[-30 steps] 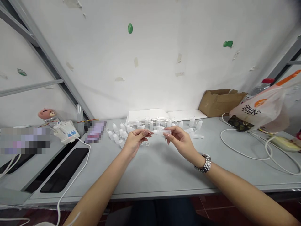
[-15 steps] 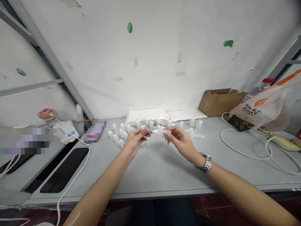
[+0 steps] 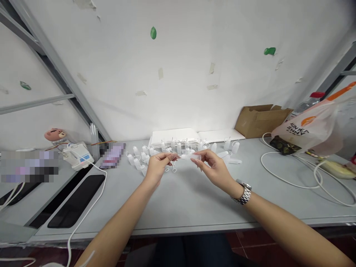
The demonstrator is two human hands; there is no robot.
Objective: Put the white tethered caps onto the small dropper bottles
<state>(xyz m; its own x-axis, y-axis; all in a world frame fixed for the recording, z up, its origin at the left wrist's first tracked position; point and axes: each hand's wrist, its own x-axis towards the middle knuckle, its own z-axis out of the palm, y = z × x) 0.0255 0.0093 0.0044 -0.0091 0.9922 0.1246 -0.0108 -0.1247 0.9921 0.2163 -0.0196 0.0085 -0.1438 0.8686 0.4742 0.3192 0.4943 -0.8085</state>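
My right hand (image 3: 211, 165) holds a small translucent squeeze bottle (image 3: 195, 157) between thumb and fingers. The bottle lies almost level, its narrow end toward the left. My left hand (image 3: 159, 167) is closed in a pinch by that narrow end; the small part between its fingertips is too hidden to name. A pale ring-shaped piece (image 3: 174, 170) shows just under the left fingertips, and I cannot tell whether it hangs or lies on the table. Several similar small bottles (image 3: 130, 159) with thin tips and looped caps stand behind and beside both hands; a few lie on their sides at right.
White flat boxes or sheets (image 3: 175, 135) lie against the wall. At back right stand a cardboard box (image 3: 260, 120) and a plastic bag (image 3: 308, 126), with a white cable (image 3: 286, 185) looped before them. A black phone-like slab (image 3: 76, 201) lies at left on the grey table (image 3: 178, 211).
Both hands stay at nearly the same place. The left hand has shifted slightly left, and the right fingers have adjusted a little on the bottle.
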